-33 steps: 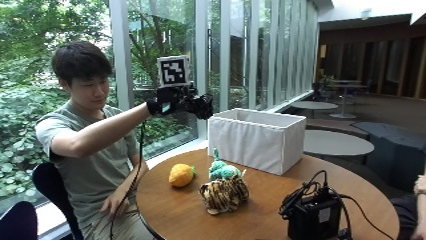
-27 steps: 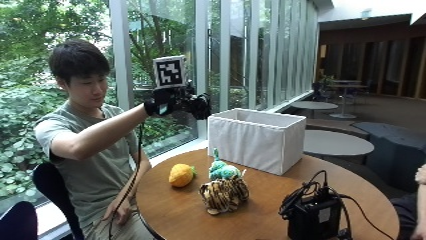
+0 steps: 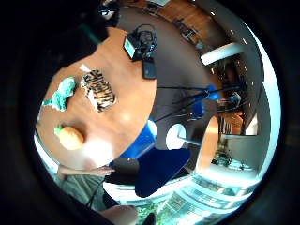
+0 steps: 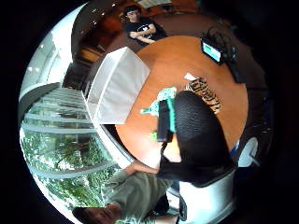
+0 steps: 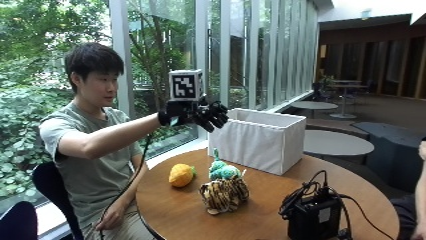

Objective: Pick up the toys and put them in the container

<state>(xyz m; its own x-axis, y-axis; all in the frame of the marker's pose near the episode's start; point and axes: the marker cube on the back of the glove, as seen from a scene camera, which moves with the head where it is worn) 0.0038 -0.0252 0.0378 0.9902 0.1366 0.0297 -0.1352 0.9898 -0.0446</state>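
- Fingers [image 5: 214, 116] of the gloved right hand [image 5: 198, 114] spread empty, mid-frame, raised above the round wooden desk [image 5: 266, 200], probably poised to reach down.
- Orange plush fruit [image 5: 180, 175], green plush toy [image 5: 223, 171] and striped tiger plush [image 5: 223, 193] cluster lower centre, outside the white fabric container [image 5: 261, 140] behind them.

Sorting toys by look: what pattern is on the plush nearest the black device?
Tiger-like brown and black stripes on the striped plush toy; clearest in the outside view.

On the round table [image 5: 186, 215] you had three toys grouped together: orange toy [image 5: 181, 175] beside teal toy [image 5: 223, 170], striped tiger [image 5: 223, 194] in front, container [image 5: 259, 140] behind them.
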